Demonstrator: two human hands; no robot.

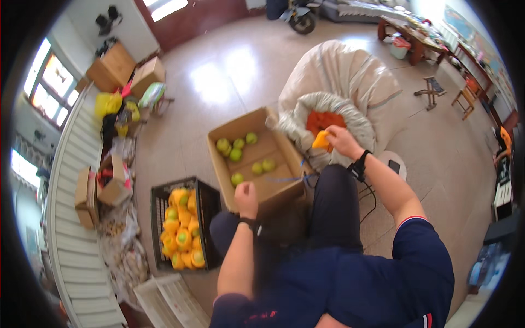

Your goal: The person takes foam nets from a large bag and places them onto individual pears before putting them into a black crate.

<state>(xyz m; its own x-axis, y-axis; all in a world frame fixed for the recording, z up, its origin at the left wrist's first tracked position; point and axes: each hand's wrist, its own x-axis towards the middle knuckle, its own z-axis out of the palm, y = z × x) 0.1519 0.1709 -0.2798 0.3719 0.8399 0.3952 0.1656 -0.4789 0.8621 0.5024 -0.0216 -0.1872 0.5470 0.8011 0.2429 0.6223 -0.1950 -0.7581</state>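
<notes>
My right hand (343, 143) pinches a yellow-orange fruit sleeve (321, 140), soft-looking, at the mouth of a big whitish woven sack (342, 71). Orange-red material (328, 119) fills the sack's rolled-down opening. My left hand (246, 198) is closed above the near left part of an open cardboard box (284, 197); its curled fingers hide whatever may be in them. Inside the box lie several round green fruits (237, 154). To the left stands a black plastic crate (209, 218) of fruits in yellow-orange sleeves (184, 238), with green showing through some.
A blue cord (292, 179) crosses the box's right side. Right of my knee is a small round stool (395, 163) with a dark phone-like object on it. Cartons (112, 180) and plastic bags (128, 240) line the left wall. A folding stool (431, 92) stands far right.
</notes>
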